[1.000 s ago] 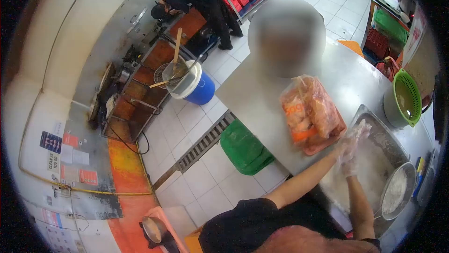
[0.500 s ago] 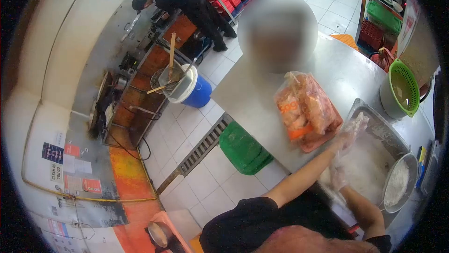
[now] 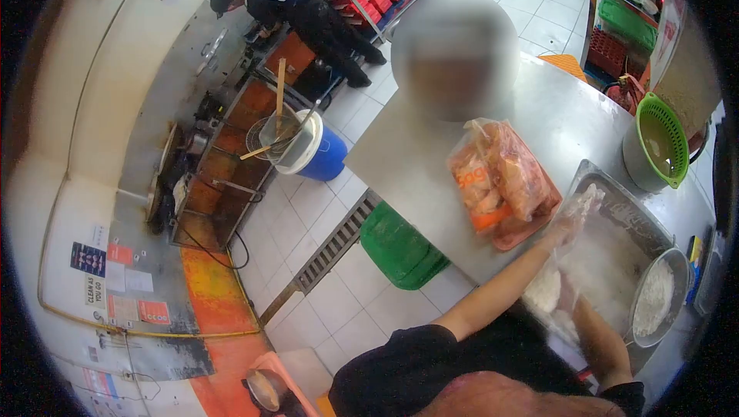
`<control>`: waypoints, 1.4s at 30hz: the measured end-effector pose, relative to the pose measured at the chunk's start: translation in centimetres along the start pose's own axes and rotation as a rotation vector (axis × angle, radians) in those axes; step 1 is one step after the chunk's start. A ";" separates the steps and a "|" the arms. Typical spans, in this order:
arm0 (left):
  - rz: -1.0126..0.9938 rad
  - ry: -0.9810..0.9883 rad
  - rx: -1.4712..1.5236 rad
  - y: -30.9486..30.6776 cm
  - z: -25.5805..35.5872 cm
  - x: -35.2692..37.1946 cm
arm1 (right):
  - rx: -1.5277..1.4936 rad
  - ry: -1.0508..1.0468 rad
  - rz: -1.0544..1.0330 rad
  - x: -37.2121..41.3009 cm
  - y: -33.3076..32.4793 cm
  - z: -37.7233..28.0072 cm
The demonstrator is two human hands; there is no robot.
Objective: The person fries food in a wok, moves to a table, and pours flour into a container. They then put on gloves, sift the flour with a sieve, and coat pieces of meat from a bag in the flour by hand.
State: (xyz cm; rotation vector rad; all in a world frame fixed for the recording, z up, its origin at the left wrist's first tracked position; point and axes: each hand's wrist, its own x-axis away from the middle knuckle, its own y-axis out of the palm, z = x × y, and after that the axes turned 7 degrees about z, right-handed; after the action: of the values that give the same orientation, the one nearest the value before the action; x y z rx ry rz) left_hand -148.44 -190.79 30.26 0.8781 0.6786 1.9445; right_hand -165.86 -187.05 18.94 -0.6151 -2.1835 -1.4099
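My left hand (image 3: 577, 213), in a clear floury glove, is over the upper left part of a metal tray (image 3: 627, 213) of white flour, its fingers stretched out. Nearer my body, my right hand (image 3: 564, 294) is low at the tray's near left side, blurred, its fingers hard to make out. A pale floury lump (image 3: 543, 291) shows beside it. A sieve (image 3: 654, 301) with white flour rests at the tray's right. Left of the tray, bagged raw meat (image 3: 500, 178) lies on a reddish tray (image 3: 517, 234).
The metal table (image 3: 400, 140) also holds a green colander (image 3: 662, 140) at the right. A blurred round shape (image 3: 456, 55) covers the table's far end. Beyond are a blue bucket (image 3: 327, 157) with strainers, a green bin (image 3: 400, 247) and a person in black (image 3: 308, 20) at the stove counter.
My right hand has shifted slightly, and the pale lump beside it shows more clearly. My left hand remains almost in place. The view has shifted a little.
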 end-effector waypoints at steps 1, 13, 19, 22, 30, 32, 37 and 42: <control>-0.004 0.014 -0.008 0.1 0.0 0.1 | -0.038 0.004 -0.032 0.3 -0.4 -0.2; -0.032 -0.032 -0.040 -0.1 1.1 1.6 | -0.192 -0.518 0.093 11.7 6.2 -6.8; 0.020 -0.078 -0.177 2.4 2.9 2.7 | 0.578 -1.116 0.771 21.0 3.7 -11.1; -0.041 -0.017 -0.309 2.7 3.3 3.8 | -0.310 -0.973 0.340 25.3 4.3 -13.6; -0.031 -0.070 -0.272 2.0 3.1 3.3 | 1.174 -0.500 1.630 27.3 3.7 -18.9; -0.032 -0.023 -0.253 2.4 3.0 3.2 | 1.211 -0.543 1.631 27.3 9.4 -18.8; -0.083 0.005 -0.279 1.5 3.1 2.8 | 1.550 -0.677 1.188 19.3 13.1 -16.6; -0.093 0.017 -0.279 0.1 2.2 2.1 | 1.765 -0.473 0.922 1.9 7.2 -11.7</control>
State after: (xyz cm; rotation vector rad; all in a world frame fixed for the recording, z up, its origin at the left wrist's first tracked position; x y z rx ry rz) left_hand -147.56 -188.74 32.32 0.6472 0.4358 1.9075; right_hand -161.38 -194.93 29.50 -0.9214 -1.9690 1.1840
